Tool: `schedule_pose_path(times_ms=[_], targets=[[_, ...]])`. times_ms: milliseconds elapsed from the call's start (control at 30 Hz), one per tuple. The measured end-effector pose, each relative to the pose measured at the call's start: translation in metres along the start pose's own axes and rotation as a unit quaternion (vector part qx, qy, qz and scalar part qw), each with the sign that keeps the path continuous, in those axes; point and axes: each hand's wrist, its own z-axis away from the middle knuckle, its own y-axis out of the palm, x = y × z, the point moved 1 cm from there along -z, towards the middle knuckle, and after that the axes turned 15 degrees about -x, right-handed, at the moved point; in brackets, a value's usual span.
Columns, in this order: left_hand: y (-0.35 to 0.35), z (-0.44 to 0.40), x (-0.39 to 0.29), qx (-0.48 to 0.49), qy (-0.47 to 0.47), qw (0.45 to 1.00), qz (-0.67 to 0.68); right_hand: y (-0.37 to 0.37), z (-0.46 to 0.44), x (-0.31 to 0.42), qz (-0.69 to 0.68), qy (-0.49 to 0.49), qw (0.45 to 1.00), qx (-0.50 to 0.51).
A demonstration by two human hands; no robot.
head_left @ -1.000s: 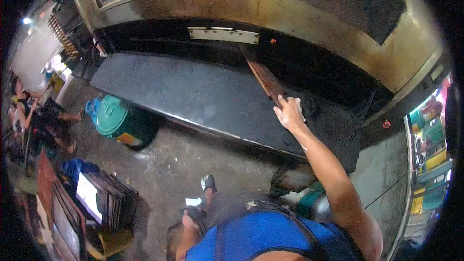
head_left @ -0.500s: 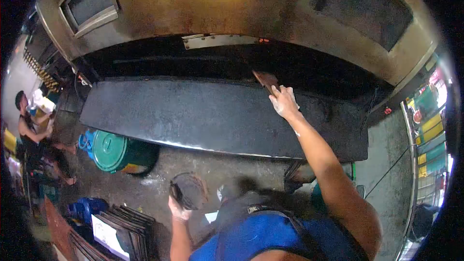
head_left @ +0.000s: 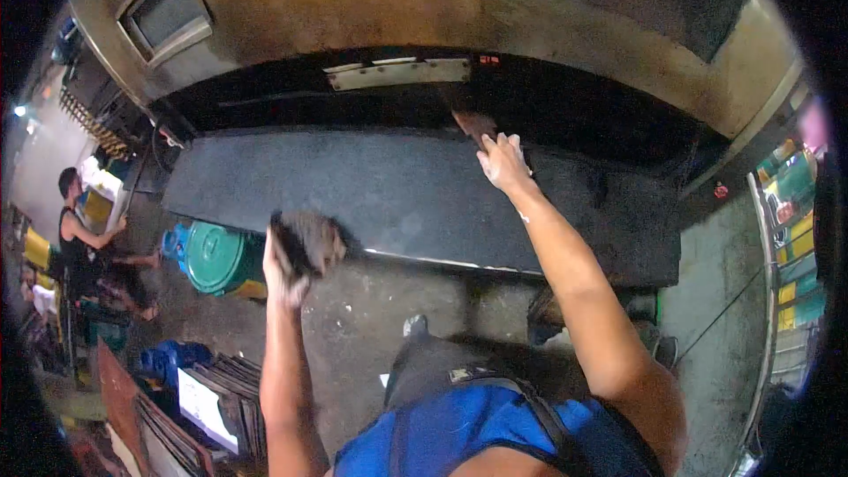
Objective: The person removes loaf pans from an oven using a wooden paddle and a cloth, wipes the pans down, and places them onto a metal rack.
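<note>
Grasping dark piece point(head_left: 309, 243) (blurred) with left hand point(head_left: 287, 287), by desk's point(head_left: 424, 190) near edge | gripping brown board point(head_left: 474, 125) with right hand point(head_left: 506, 164) | better to guide straight

Right hand point(head_left: 505, 162) on a dark flat piece point(head_left: 477, 126), left hand point(head_left: 287, 278) gripping a dark pad point(head_left: 309, 241), long black counter point(head_left: 389, 185)

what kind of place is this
Probably a bakery or similar food workshop: a large metal oven-like housing with a long dark opening stands over a dark shelf, thin dark trays stand stacked on edge near the floor, and white powder, perhaps flour, coats the right hand.
</note>
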Motion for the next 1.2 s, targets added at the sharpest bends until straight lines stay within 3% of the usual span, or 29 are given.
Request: schedule_pose_path(times_ms=[100,200,233,333,400,467,567,733,967,1033,1133,1200], targets=[[0.063,-0.061,-0.036,0.015,0.055,0.998,-0.036,0.008,0.010,-0.016,0.016,-0.029,0.999,-0.016],[0.072,-0.178,-0.064,0.060,0.061,0.994,-0.068,-0.008,0.029,-0.012,0.026,-0.010,1.000,0.001],[0.091,-0.199,-0.069,-0.021,0.078,0.993,-0.089,-0.010,0.039,-0.012,0.031,-0.004,1.000,-0.002],[0.117,-0.299,-0.084,-0.079,0.112,0.985,-0.105,-0.012,0.055,-0.008,0.040,-0.004,0.998,-0.038],[0.133,-0.340,-0.098,-0.033,0.140,0.974,-0.177,-0.014,0.065,-0.007,0.054,-0.010,0.997,-0.048],[0.150,-0.367,-0.103,-0.106,0.199,0.944,-0.243,-0.021,0.071,-0.004,0.046,-0.011,0.998,-0.052],[0.164,-0.414,-0.104,-0.117,0.187,0.915,-0.339,-0.035,0.085,0.004,0.052,-0.018,0.997,-0.058],[0.176,-0.432,-0.083,-0.060,0.102,0.916,-0.384,-0.020,0.093,0.016,0.047,-0.002,0.996,-0.073],[0.205,-0.382,0.004,0.033,-0.010,0.940,-0.339,0.007,0.053,0.041,0.038,0.062,0.995,-0.067],[0.212,-0.356,0.021,0.031,0.008,0.939,-0.343,0.007,0.061,0.038,0.027,0.073,0.994,-0.075],[0.228,-0.309,0.045,-0.036,0.170,0.905,-0.389,-0.006,0.077,0.036,0.062,0.065,0.993,-0.076],[0.224,-0.302,0.055,-0.028,0.109,0.924,-0.365,-0.015,0.094,0.030,0.057,0.069,0.993,-0.074]])
